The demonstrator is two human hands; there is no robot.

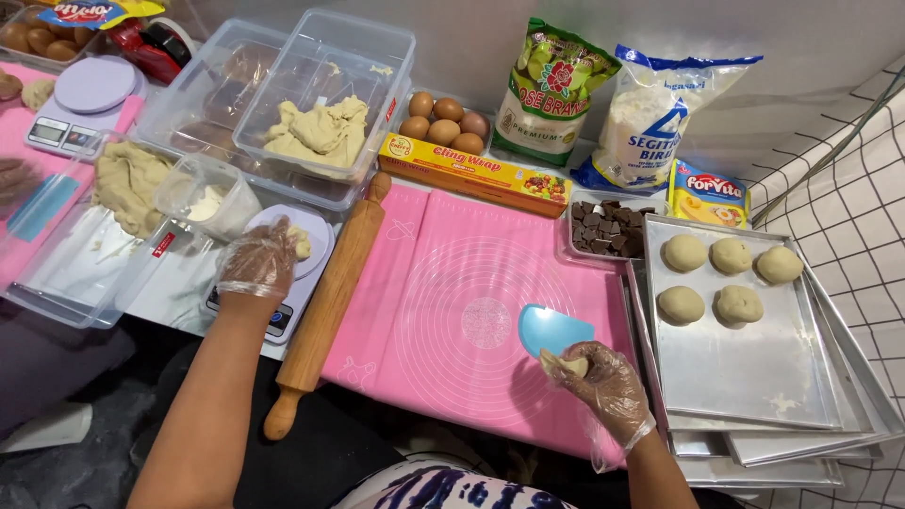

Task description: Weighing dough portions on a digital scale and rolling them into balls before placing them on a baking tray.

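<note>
Head view: five dough balls [720, 273] on tray [745, 377]; right hand [603, 382] grips a dough piece [566, 363], left hand [256, 259] pinches another [302, 242].

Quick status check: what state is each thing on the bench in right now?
Left hand: gloved, on dough piece atop the scale.
Right hand: gloved, holding a dough lump.
Blue scraper: flat on pink mat.
Rolling pin: lying idle.
Top tray: five dough balls.
Clear tub: lidless, dough inside.
Flour bag: opened.
</note>
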